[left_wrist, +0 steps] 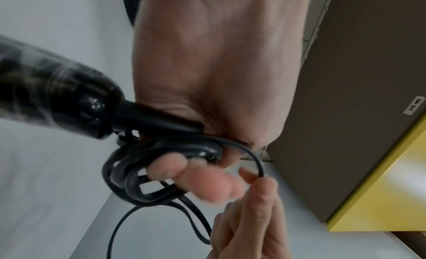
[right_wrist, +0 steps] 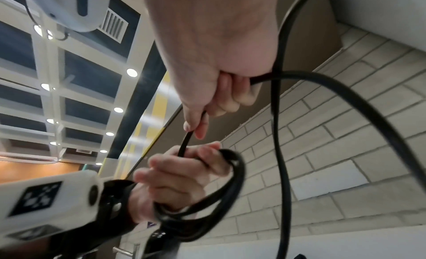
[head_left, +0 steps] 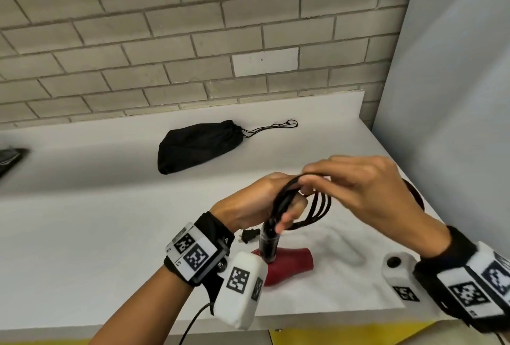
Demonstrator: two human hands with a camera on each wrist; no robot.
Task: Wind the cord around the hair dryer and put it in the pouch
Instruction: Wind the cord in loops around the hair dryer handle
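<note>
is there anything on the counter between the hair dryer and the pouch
Nothing visible does. The red hair dryer stands near the front of the white counter, the black drawstring pouch lies farther back, and only bare counter shows between. The pouch's mouth looks cinched shut.

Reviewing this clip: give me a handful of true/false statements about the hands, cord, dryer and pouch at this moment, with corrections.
1. The left hand holds several loops of the cord. True.
2. The hair dryer is already inside the pouch. False: its red body is out above the counter, and the pouch lies apart, farther back.
3. The right hand pinches a strand of the cord. True.
4. The plug is in the right hand's grip. False: it shows free by the left wrist.
5. The pouch's drawstring trails on the counter. True.
</note>
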